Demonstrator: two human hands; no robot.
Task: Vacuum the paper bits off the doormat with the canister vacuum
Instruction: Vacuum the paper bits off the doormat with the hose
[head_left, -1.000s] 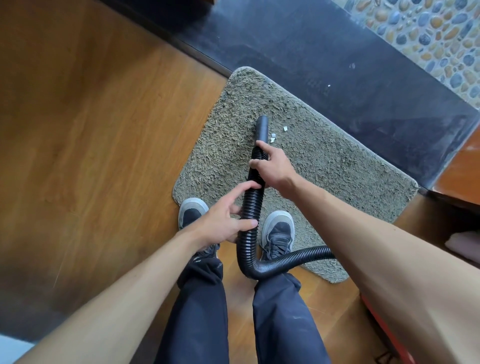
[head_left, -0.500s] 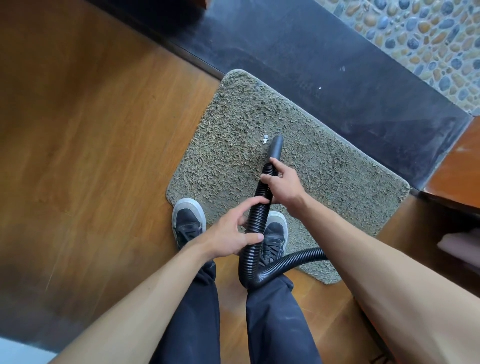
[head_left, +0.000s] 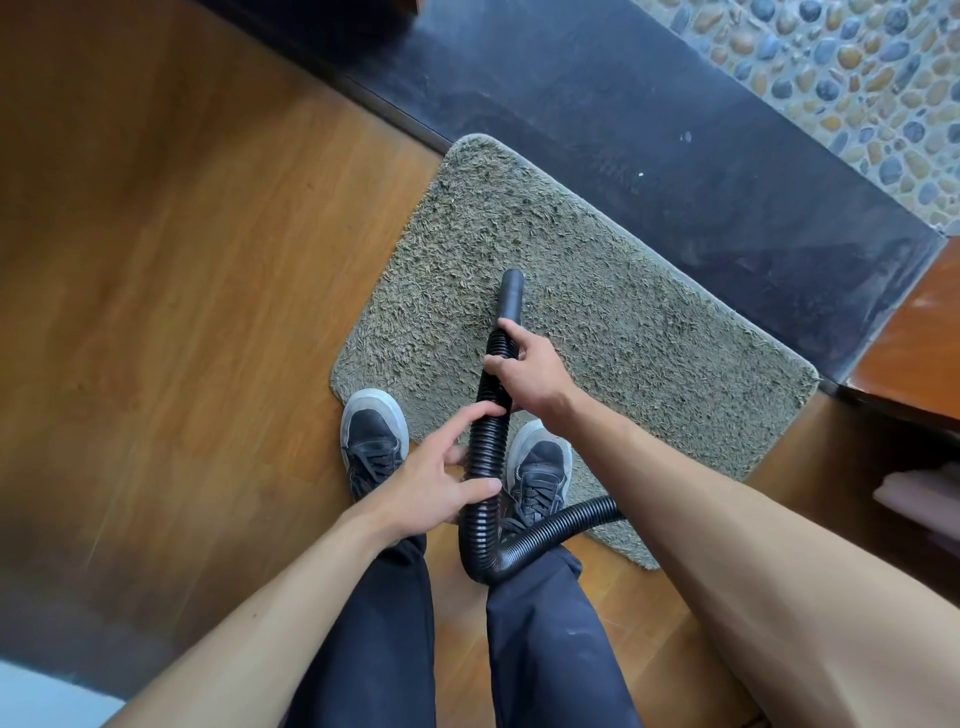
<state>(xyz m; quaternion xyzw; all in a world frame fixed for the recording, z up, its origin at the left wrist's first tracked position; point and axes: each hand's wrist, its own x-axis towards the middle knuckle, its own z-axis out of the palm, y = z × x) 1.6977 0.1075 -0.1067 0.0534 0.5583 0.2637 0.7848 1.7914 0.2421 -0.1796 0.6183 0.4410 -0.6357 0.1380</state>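
You stand at the near edge of the mat (head_left: 597, 312), both shoes at that edge: left shoe (head_left: 371, 439) with its toe just touching the mat corner, right shoe (head_left: 537, 467) with its toe on the pile. The mat lies on the wood floor (head_left: 182, 260), its far edge against a dark stone strip (head_left: 675, 156); pebble paving (head_left: 857, 78) beyond that.

Your right hand (head_left: 530, 371) grips the hose (head_left: 488, 467) just behind the smooth nozzle (head_left: 510, 293), fingers wrapped around the ribs. Nozzle tip points down at the mat's middle; contact with the pile can't be told. Your left hand (head_left: 441, 488) holds the hose lower down, nearer you than the mat edge, thumb and fingers closed around it. The hose loops between your legs and runs off right over the mat's near corner.

Two pale specks sit on the stone strip past the mat.
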